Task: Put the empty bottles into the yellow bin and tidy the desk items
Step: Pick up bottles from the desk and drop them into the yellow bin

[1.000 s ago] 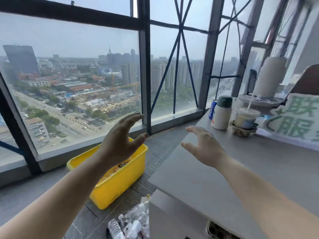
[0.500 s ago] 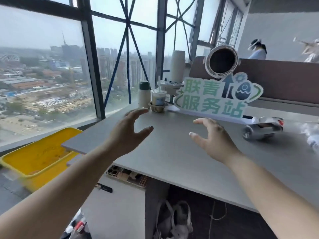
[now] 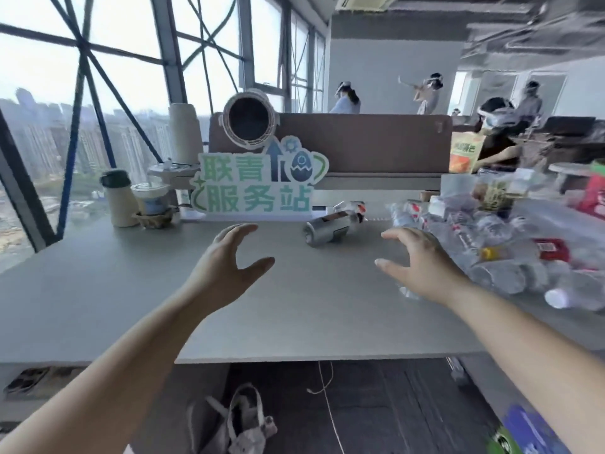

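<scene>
Both my hands hover over the grey desk (image 3: 114, 306), fingers spread and holding nothing. My left hand (image 3: 226, 267) is near the desk's middle. My right hand (image 3: 422, 263) is just left of a heap of clear empty plastic bottles (image 3: 497, 250) that covers the desk's right side. A silver can (image 3: 325, 232) lies on its side between and beyond my hands, with a crumpled bottle (image 3: 350, 209) behind it. The yellow bin is out of view.
A green and white sign (image 3: 258, 185) stands at the desk's back. Left of it are a cream flask (image 3: 119, 199), a lidded drink cup (image 3: 152, 199) and a paper roll (image 3: 186, 132). A brown partition (image 3: 376, 142) runs behind. Shoes (image 3: 235, 421) lie under the desk. People stand beyond.
My view has swung right from the yellow bin on the floor to the desk. The bottle heap has come into view. Both hands stayed open in front of me.
</scene>
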The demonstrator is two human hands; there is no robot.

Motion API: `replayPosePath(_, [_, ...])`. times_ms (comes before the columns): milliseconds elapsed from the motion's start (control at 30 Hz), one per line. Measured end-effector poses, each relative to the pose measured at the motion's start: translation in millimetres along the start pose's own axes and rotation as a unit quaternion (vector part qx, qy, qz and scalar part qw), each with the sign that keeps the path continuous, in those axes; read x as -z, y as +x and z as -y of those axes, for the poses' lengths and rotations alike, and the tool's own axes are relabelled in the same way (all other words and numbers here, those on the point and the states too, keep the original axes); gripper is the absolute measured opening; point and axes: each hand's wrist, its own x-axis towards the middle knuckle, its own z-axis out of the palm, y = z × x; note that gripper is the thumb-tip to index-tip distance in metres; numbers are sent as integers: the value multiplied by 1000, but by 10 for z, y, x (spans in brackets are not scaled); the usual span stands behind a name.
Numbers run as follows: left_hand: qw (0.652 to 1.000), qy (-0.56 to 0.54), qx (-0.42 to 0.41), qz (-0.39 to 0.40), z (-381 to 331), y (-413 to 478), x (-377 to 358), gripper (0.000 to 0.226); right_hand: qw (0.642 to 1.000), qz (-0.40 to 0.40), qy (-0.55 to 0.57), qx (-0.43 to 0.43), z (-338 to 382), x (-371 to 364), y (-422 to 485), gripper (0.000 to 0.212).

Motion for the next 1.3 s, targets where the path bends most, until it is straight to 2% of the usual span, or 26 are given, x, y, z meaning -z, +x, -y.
replayPosePath(133, [999, -26, 19, 30, -85, 280, -476, 66, 999, 25, 8, -38, -451, -12, 29, 57])
replayPosePath(267, [997, -39, 39, 53, -115, 692, -926, 72, 996, 78, 11, -28, -852, -88, 149, 73])
replayPosePath(400, [997, -24, 51, 58, -14, 1141, -1370, 82, 1000, 27, 2, -5, -1160, -245, 260, 64])
replayPosePath(533, [994, 5, 92, 56, 135, 1461, -1766, 91, 999, 45, 16, 26, -1298, -350, 368, 83])
replayPosePath(667, [993, -19, 97, 64, 260, 1616, -1982, 89, 997, 67, -21, 43, -1333, -392, 400, 94])
replayPosePath(833, [994, -38, 103, 24, 259, 1697, -2063, 77, 990, 121, -48, 50, -1302, -360, 418, 106])
replayPosePath(1000, [991, -34, 127, 20, 209, 1719, -2023, 76, 977, 191, -65, 76, -1280, -297, 425, 91])
replayPosePath(1200, [990, -59, 125, -4, 151, 1249, -1579, 71, 973, 179, -88, 115, -1035, -264, 279, 76])
replayPosePath(1300, [992, -54, 108, -28, 94, 829, -1161, 69, 977, 144, -86, 130, -798, -254, 137, 72])
